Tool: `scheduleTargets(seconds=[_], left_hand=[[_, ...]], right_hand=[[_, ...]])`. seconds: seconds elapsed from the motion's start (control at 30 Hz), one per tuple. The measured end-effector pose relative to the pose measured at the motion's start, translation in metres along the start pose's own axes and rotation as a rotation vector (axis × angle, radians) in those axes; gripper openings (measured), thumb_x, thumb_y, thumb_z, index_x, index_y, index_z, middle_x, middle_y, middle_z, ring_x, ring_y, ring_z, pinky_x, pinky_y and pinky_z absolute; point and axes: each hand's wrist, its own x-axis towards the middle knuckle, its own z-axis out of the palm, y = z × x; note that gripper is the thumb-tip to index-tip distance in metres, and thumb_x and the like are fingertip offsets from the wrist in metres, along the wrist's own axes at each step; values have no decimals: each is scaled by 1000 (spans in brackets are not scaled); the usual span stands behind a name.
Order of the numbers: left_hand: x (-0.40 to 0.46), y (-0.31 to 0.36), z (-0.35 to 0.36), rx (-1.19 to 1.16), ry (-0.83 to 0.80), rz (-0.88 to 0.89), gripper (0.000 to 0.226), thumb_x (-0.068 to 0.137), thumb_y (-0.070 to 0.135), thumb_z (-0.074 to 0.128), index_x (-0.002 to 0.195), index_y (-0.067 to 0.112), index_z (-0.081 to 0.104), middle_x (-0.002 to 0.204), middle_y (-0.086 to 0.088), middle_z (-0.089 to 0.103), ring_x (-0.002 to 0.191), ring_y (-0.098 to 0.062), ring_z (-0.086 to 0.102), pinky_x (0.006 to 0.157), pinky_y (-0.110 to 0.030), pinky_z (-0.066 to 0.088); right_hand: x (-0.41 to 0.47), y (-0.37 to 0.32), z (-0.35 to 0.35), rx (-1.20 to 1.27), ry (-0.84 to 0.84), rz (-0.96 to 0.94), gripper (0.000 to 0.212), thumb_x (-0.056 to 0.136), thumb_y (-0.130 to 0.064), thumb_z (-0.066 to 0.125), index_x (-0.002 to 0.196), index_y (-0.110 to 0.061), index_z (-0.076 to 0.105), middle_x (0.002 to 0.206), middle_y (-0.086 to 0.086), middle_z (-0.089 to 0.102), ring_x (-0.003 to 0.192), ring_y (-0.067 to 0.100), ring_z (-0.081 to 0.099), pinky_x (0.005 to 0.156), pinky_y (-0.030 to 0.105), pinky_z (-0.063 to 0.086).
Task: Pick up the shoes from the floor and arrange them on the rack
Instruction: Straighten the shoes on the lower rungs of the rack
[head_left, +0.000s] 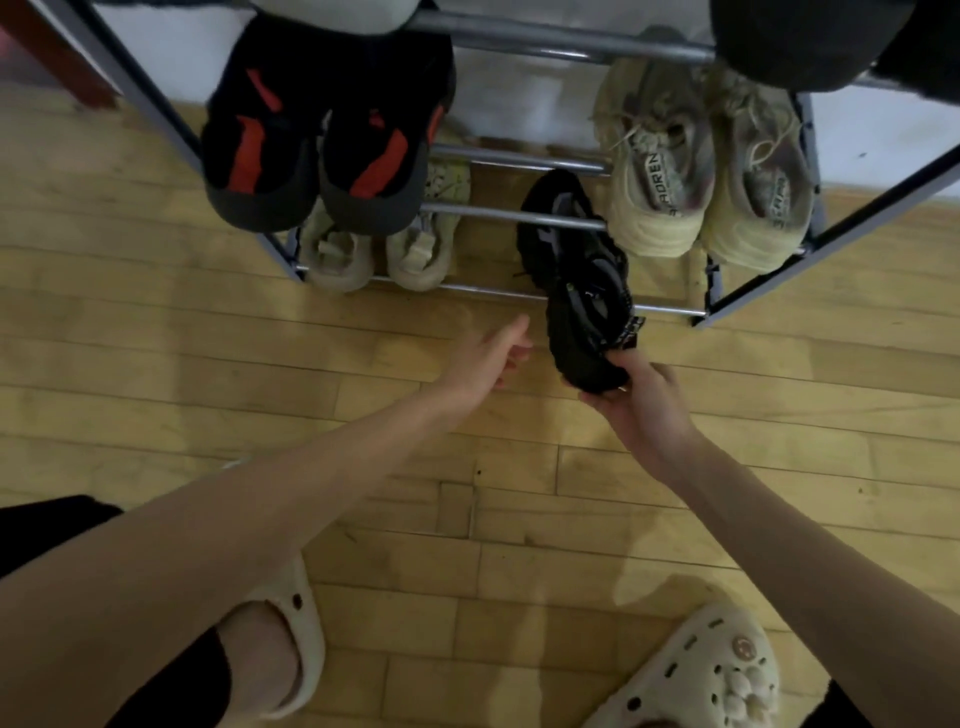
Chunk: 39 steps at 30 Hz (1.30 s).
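Note:
My right hand (641, 402) grips the heel of a black sneaker (576, 275). Its toe points into the bottom tier of the metal shoe rack (519, 156), and its heel sticks out past the front bar. My left hand (488, 364) hovers just left of the shoe, fingers apart and holding nothing. On the middle tier a black-and-red pair (322, 135) sits at the left and a cream sneaker pair (706, 166) at the right. A small beige pair (374, 249) rests on the bottom tier at the left.
Wooden plank floor (208, 364) stretches in front of the rack. My feet in cream clogs (717, 670) stand at the bottom of the view. A dark shoe (800, 36) lies on the upper tier at the right. A white wall is behind the rack.

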Motion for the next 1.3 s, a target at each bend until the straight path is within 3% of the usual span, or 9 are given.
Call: scheduleTargets(seconds=[0.13,0.3,0.5,0.57,0.67,0.77,0.93,1.1,1.3], left_hand=[[-12,10,-23,-34,23,53,40,93,49,54,118,20,65,110,6,68,101,-7,62,86,-28,50],[-8,3,-26,-14,94,44,46,83,22,75,125,16,58,109,-4,68,102,-16,66,84,-30,58],[5,-4,-26,-202,182,-80,61,83,3,72,138,13,46,108,1,60,107,-21,62,84,-31,56],[13,-6,-31,-183,200,-90,62,82,1,72,138,12,46,117,-4,61,108,-21,61,87,-34,55],[18,-8,-37,-168,211,-102,61,82,-2,71,137,9,48,122,-8,61,111,-23,60,94,-41,54],[23,-8,-39,-202,202,-115,46,82,-5,68,126,5,54,119,-11,63,110,-25,61,87,-35,55],[26,-9,-35,-209,202,-123,30,84,-6,66,106,13,61,113,-11,65,108,-24,62,87,-35,54],[35,-4,-22,-178,211,-127,42,84,-5,67,124,6,59,117,-10,65,109,-24,62,93,-37,54],[55,15,13,-261,243,-149,37,83,-9,65,117,4,61,116,-12,64,109,-26,61,94,-38,53]], right_hand=[[2,14,32,-32,-75,-27,36,94,-6,50,129,-1,48,115,14,65,93,32,69,62,30,56],[8,30,49,-241,-63,7,42,96,-14,55,130,-1,33,130,18,52,96,26,68,65,31,58],[10,31,11,-786,26,-102,27,100,-29,38,101,-10,57,83,8,62,69,22,62,60,31,45],[14,25,-5,-947,222,-261,24,97,-29,45,104,-9,56,94,8,59,85,24,58,71,34,46],[28,11,-9,-1153,287,-254,67,88,-40,64,136,-5,33,133,16,40,118,30,46,94,37,41],[60,3,0,-1113,248,-83,89,77,-51,72,139,-4,31,139,15,39,125,31,44,97,39,42],[88,12,11,-904,211,-76,60,71,-38,81,119,-7,60,109,6,67,97,25,64,83,40,57],[79,18,-12,-554,192,-102,52,81,-33,75,124,-10,58,110,0,66,106,19,60,85,30,46],[76,-4,-48,-575,220,-289,52,87,-27,69,132,-10,50,118,0,62,112,15,57,89,25,44]])
